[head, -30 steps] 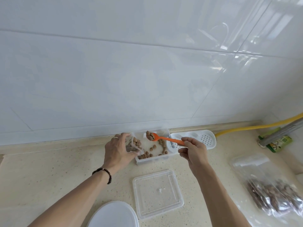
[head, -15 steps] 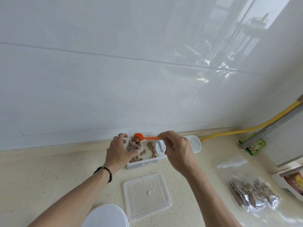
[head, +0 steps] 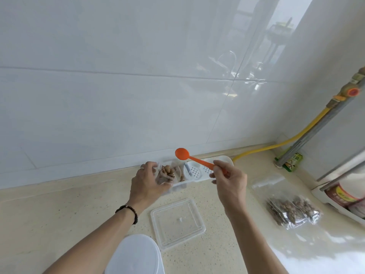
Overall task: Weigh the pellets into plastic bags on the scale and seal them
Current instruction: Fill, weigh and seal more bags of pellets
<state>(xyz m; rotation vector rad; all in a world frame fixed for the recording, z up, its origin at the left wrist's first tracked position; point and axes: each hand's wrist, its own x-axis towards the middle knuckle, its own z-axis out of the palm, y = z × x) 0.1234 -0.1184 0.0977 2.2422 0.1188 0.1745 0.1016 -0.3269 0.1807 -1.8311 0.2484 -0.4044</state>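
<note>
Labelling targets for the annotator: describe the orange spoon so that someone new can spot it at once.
Start at the white tiled wall where it meets the beige countertop. There the right hand pinches the handle of the orange spoon, its bowl raised over the clear pellet container. It is the only bright orange utensil; everything near it is white, clear or brown.
</note>
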